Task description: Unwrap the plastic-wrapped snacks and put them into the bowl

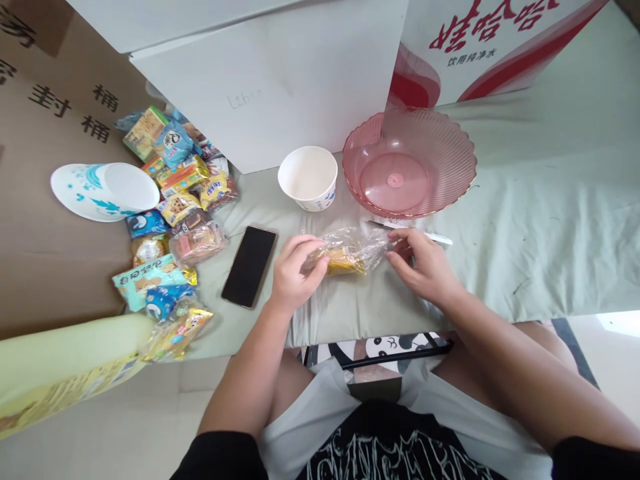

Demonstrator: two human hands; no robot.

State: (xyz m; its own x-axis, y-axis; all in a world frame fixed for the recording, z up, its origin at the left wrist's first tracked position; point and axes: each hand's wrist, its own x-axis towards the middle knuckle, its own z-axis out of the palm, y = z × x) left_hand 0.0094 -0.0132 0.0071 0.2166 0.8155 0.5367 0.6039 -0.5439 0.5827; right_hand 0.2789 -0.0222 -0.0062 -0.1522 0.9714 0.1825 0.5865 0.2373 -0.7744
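In front of me on the table lies a clear plastic bag (373, 243) with a yellow-wrapped snack (346, 259) inside. My left hand (295, 270) holds the bag's left end between thumb and fingers. At the other end, the fingertips and thumb of my right hand (423, 263) are closed on the edge of the thin plastic. Just behind that hand rests a knife (440, 238) with a white handle, its blade pointing left and partly behind the bag. A white paper cup (309, 180) stands upright beyond the bag, beside a pink ribbed plastic bowl (395, 180).
A phone (249, 267) lies left of my left hand. Farther left are several packaged snacks (183, 177) and a tipped paper cup (107, 190). White boxes (280, 87) and a red-and-white carton (480, 60) stand along the back; a brown carton (55, 220) borders the left.
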